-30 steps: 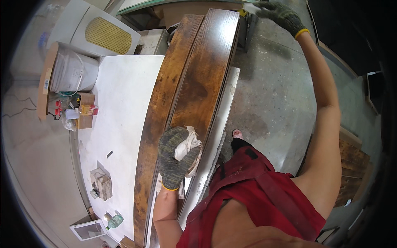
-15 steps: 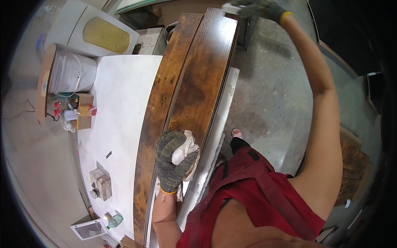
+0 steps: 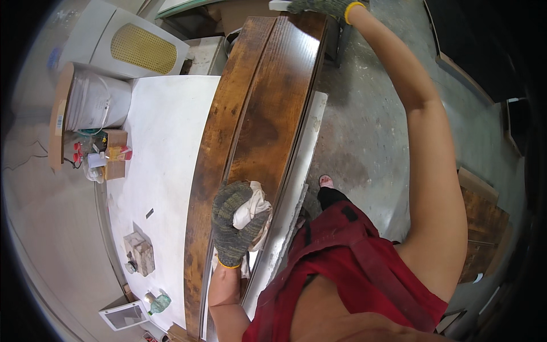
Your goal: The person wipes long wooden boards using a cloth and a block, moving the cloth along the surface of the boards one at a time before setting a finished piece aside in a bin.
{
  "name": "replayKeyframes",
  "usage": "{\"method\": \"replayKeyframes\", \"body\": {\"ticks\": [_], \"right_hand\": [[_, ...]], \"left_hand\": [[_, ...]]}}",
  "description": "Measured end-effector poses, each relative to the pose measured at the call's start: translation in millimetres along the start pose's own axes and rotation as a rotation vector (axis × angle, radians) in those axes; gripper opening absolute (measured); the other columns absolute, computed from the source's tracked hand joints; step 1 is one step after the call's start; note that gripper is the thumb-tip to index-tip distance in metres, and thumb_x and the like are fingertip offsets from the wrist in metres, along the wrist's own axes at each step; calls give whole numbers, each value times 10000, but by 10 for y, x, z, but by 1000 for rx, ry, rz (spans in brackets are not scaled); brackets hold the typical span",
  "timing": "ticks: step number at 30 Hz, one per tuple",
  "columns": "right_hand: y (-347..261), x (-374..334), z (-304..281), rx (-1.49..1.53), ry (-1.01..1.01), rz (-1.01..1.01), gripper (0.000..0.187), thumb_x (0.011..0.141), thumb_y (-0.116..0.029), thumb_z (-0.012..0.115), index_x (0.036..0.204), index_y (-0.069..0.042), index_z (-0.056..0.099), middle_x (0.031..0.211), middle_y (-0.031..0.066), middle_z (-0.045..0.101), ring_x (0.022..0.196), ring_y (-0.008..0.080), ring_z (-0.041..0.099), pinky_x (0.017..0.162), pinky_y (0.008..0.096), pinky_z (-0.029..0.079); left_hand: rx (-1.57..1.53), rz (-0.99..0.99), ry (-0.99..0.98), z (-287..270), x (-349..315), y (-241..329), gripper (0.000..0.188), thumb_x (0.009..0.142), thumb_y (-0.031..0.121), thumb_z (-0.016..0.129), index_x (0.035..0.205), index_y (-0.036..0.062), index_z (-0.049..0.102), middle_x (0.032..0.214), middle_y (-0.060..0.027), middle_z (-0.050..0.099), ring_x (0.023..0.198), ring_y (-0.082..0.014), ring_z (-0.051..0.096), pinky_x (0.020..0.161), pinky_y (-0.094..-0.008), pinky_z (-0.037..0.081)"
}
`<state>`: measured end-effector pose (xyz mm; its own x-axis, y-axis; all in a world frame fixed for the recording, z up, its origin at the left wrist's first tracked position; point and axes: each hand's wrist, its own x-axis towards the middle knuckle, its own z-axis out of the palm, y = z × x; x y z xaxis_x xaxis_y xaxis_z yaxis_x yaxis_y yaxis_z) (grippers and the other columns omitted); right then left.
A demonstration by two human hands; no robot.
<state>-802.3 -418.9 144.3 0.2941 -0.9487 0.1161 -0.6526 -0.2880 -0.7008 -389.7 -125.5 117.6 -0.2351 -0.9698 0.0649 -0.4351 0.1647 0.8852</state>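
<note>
Brown wood-grain boards [image 3: 268,108] lie side by side, running away from me. On their near part rests my left hand [image 3: 231,228], in a dark knitted glove with a yellow cuff, closed round a crumpled white cloth [image 3: 250,208]. At the far end of the boards my right hand [image 3: 325,7], gloved alike, reaches over at the upper edge of the picture. Its fingers lie against a small white block-like thing [image 3: 279,5], partly cut off, whose kind I cannot make out. Bright light reflects off the far board surface.
A white tabletop [image 3: 165,148] lies left of the boards, with a whitish block [image 3: 138,252] and a green plastic bottle [image 3: 159,303]. A white bucket [image 3: 102,100] and a cardboard box [image 3: 117,154] stand along its left side. More brown boards [image 3: 481,228] lie at right.
My right hand has moved left across the far end of the boards with the white thing. My left hand with the cloth has hardly moved.
</note>
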Motion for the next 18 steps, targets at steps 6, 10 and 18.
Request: {"method": "replayKeyframes", "body": {"ticks": [6, 10, 18], "right_hand": [[367, -205, -254, -141, -29, 74, 532, 825, -381, 757, 1274, -105, 688, 1143, 107, 744, 1002, 199, 683, 928, 333, 511], [739, -855, -697, -82, -137, 178, 478, 835, -288, 814, 1252, -81, 705, 1170, 87, 732, 1064, 159, 645, 957, 330, 500], [645, -826, 132, -461, 455, -207, 557, 854, -334, 784, 1347, -122, 637, 1250, 183, 672, 1117, 295, 646, 965, 379, 494]], "left_hand": [[84, 76, -18, -26, -19, -59, 548, 691, 122, 886, 1194, 66, 675, 1222, -122, 661, 1154, -308, 613, 1082, -455, 421], [85, 108, -50, -19, 37, -28, 502, 756, 130, 842, 1218, 45, 664, 1248, -125, 648, 1160, -272, 608, 1050, -418, 445], [62, 53, 16, 5, -1, 3, 515, 712, 80, 862, 1194, 61, 682, 1234, -123, 652, 1173, -303, 599, 1057, -432, 440]]}}
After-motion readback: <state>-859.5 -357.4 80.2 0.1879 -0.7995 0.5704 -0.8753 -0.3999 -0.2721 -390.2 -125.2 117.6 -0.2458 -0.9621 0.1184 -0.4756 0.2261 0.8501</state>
